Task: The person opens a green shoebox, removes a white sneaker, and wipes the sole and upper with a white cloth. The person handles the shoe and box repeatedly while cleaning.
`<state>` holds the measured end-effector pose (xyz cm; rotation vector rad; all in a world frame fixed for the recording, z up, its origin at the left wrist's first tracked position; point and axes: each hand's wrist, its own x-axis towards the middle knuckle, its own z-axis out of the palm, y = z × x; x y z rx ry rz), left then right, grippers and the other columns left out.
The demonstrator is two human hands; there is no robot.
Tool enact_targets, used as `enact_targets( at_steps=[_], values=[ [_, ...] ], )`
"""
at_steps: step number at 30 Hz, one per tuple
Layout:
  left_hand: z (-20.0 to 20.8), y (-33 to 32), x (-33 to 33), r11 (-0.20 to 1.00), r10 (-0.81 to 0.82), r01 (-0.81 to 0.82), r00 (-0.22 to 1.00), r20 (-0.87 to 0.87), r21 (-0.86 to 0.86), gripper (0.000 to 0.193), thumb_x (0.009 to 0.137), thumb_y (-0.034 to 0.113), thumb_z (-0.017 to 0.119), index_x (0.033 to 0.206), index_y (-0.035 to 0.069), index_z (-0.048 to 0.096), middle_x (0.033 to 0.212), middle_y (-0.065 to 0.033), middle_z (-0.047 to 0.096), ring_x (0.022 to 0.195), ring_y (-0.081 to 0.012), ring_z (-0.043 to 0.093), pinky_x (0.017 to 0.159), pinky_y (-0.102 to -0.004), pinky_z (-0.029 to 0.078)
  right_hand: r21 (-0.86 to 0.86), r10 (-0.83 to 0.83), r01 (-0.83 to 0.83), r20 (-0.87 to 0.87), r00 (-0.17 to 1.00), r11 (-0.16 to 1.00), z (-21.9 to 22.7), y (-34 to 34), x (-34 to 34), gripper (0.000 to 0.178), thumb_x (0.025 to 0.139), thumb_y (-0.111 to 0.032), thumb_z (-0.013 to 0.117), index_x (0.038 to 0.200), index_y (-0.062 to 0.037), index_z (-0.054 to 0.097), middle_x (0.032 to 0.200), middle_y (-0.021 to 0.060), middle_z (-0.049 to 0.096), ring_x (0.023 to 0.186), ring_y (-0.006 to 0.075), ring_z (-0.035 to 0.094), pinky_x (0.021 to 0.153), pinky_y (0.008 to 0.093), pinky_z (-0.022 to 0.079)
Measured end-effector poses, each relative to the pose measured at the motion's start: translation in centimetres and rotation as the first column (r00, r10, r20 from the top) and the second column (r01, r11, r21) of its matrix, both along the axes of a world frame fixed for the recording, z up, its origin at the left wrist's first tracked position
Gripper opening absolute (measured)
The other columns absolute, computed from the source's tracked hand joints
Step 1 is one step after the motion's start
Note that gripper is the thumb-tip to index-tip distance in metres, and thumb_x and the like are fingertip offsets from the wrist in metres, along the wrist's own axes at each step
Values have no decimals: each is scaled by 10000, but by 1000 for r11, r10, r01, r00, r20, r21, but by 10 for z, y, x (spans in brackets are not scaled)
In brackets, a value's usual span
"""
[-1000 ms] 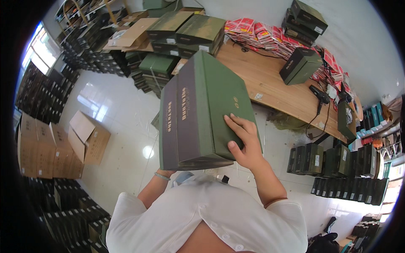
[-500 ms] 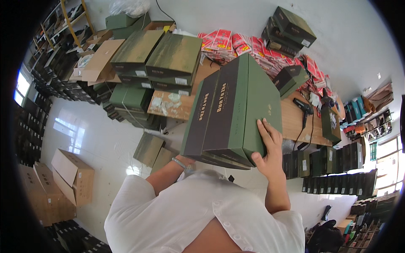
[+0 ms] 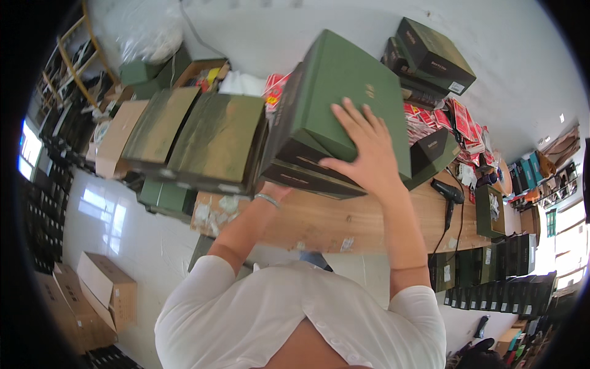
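Over the table I hold a stack of green shoe boxes (image 3: 335, 77) with dark sides, tilted toward me. My right hand (image 3: 367, 147) lies spread on the green face of the upper box, thumb near its lower edge. My left hand (image 3: 276, 190), below a grey bracelet, supports the stack from the lower left; its fingers are hidden under the boxes. Close by on the left stand green-brown patterned boxes (image 3: 216, 132) in two piles. Another dark green box (image 3: 433, 154) leans just beyond the stack on the right.
The wooden table (image 3: 313, 224) bears scraps of clear film, red printed packets (image 3: 464, 126) and a black hot-air blower (image 3: 450, 194) with its cable. More boxes (image 3: 433, 55) are piled against the wall. Open brown cartons (image 3: 117, 295) stand on the floor at left.
The stack has moved forward over the table and turned, its green face now more toward me. My right hand has shifted from its edge onto that face; I am nearer the table.
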<state>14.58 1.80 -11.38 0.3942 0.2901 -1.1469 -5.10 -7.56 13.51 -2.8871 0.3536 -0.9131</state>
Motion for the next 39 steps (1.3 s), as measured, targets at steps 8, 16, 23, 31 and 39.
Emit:
enact_targets(
  at_steps=[8, 16, 23, 31, 39],
  values=[
    [-7, -178, 121, 985, 125, -126, 992, 10, 115, 552, 977, 438, 327, 1412, 127, 461, 1448, -112, 462, 1322, -318, 430, 1086, -582, 306, -50, 82, -80, 32, 996, 996, 2, -163, 158, 797, 749, -355, 777, 1448, -277, 403, 1509, 14, 406, 1365, 393, 372, 1099, 598, 276],
    [-21, -260, 189, 976, 158, -148, 986, -54, 157, 555, 977, 442, 317, 1416, 134, 458, 1457, -110, 454, 1331, -318, 422, 1093, -589, 294, 43, -39, 29, 264, 964, 999, -89, -243, 273, 546, 841, -21, 563, 1364, -167, 501, 1470, 61, 420, 1375, 378, 334, 1140, 557, 231],
    [-21, -259, 212, 971, 103, -78, 990, -101, 225, 558, 977, 446, 308, 1420, 140, 456, 1465, -109, 448, 1338, -318, 414, 1098, -595, 283, 48, 17, -25, 160, 987, 999, -159, -249, 280, 578, 830, -14, 576, 1361, -238, 530, 1531, 94, 330, 1409, 389, 277, 1162, 558, 185],
    [-2, -205, 157, 879, 73, -87, 996, 48, 469, 512, 998, 375, 254, 1438, 153, 391, 1473, -100, 404, 1420, -357, 285, 1131, -617, 198, 214, -844, 817, 143, 517, 536, -109, -260, 97, 996, 766, -631, 657, 1537, -160, 237, 1563, 300, 103, 1390, 608, 27, 1072, 732, 69],
    [-70, -123, 15, 771, -421, 421, 900, -114, 478, 337, 956, 273, 374, 1217, 73, 452, 1232, -132, 499, 1216, -332, 472, 1099, -611, 261, 552, -799, 781, -589, 118, -292, -152, -320, -173, 1338, 580, -676, 750, 1556, -87, 49, 1565, 322, -46, 1457, 453, 97, 1127, 584, 200]
  ],
)
